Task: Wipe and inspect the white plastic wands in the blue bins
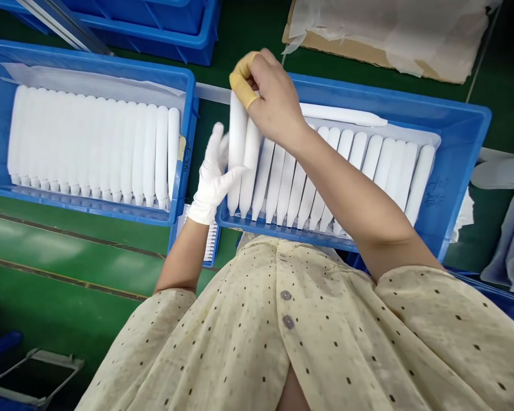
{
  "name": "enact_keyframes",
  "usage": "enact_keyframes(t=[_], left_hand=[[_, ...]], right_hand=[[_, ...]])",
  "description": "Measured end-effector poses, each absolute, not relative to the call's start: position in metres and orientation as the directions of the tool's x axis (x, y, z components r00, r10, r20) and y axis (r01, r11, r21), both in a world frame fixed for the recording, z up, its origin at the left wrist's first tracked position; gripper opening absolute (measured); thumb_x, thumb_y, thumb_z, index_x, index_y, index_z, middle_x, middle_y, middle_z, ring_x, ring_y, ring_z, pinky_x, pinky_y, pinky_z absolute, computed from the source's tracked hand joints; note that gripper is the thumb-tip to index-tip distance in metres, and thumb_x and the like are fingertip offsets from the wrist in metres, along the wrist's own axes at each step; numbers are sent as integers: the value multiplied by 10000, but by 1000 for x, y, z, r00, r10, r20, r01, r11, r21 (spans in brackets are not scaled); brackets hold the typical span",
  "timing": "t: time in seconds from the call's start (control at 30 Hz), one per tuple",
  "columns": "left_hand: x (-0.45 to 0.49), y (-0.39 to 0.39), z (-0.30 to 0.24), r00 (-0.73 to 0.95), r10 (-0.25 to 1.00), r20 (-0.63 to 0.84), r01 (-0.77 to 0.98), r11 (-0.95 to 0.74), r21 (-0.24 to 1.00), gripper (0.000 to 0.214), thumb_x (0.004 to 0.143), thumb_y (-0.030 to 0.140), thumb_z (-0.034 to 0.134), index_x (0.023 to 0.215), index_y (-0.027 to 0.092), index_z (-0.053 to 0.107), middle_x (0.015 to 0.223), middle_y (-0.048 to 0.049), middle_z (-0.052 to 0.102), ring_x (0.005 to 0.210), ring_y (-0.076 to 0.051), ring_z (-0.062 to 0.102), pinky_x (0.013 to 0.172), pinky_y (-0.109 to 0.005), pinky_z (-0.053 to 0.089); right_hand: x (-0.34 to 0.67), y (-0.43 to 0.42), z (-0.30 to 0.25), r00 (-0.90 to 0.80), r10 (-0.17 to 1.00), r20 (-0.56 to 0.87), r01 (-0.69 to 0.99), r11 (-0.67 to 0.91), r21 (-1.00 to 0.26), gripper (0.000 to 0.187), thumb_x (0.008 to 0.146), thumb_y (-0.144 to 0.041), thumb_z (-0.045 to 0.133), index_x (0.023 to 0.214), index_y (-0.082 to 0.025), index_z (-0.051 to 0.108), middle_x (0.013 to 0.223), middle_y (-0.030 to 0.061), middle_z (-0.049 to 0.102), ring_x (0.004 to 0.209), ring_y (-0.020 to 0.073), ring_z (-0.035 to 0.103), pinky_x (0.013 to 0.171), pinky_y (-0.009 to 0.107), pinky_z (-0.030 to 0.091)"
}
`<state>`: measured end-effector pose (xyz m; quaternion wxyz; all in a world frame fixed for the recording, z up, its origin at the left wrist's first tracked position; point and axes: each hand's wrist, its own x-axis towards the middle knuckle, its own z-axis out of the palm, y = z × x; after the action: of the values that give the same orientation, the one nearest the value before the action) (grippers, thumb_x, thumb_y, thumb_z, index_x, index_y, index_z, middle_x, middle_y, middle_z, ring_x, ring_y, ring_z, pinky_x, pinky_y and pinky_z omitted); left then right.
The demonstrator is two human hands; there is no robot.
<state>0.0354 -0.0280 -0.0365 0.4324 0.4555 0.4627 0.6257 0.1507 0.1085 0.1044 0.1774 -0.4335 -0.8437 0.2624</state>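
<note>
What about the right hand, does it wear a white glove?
No, the right hand is bare apart from yellow finger covers.

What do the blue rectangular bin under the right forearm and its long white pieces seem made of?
Blue rectangular bin: likely moulded plastic, slightly glossy; uniform colour, soft sheen. Long white pieces: perhaps plastic or foam, smooth and matte; no grain shows, so it's uncertain.

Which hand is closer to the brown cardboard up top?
Right. The right hand is near the left end of the cardboard; the left hand is farther away, lower down by the white tubes.
</note>
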Motion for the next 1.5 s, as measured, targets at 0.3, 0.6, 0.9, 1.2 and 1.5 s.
enact_keyframes(t=[0.3, 0.6, 0.9, 1.2, 1.5], left_hand=[[32, 7, 48, 152, 988, -26, -593, 112, 798, 187, 951, 255, 728, 1113, 163, 705, 1097, -91, 773, 1108, -281, 771, 1067, -492, 632], [29, 39, 124, 254, 950, -180, -763, 311, 567, 564, 1161, 345, 129, 1193, 97, 635, 1378, -66, 710, 1461, -212, 553, 1100, -317, 593], [36, 39, 117, 202, 979, -27, -749, 172, 640, 719, 1146, 476, 51, 1223, 96, 657, 1315, -123, 724, 1269, -219, 709, 1125, -392, 583], [47, -7, 72, 184, 969, 162, -170, -131, 977, 920, 482, 332, 1041, 1307, 210, 651, 1116, -68, 752, 1125, -380, 723, 963, -505, 624], [57, -15, 74, -60, 988, 142, -195, -151, 969, 592, 936, 763, 588, 757, 203, 659, 575, -2, 566, 567, -165, 640, 550, -310, 572]], right_hand=[[220, 23, 68, -631, 709, -315, 19, -392, -920, 779, 837, -891, 535, 1305, -276, 629, 1443, 45, 663, 1430, 330, 569, 1169, 541, 521], [224, -21, 85, -766, 571, -295, -126, -583, -803, 732, 715, -316, 885, 1387, -325, 593, 1602, 50, 548, 1416, 310, 598, 1008, 506, 645], [224, -28, 84, -713, 649, -266, -149, -511, -847, 650, 675, -288, 943, 1246, -275, 632, 1337, 68, 723, 995, 185, 724, 705, 286, 673], [230, -22, 83, -581, 786, -211, -120, -340, -933, 566, 669, -362, 955, 1131, -297, 634, 1066, 2, 746, 943, 194, 707, 737, 338, 657], [230, -28, 81, -648, 739, -183, -168, -374, -912, 513, 749, -340, 915, 1175, -301, 631, 1174, 24, 745, 965, 175, 738, 760, 320, 679]])
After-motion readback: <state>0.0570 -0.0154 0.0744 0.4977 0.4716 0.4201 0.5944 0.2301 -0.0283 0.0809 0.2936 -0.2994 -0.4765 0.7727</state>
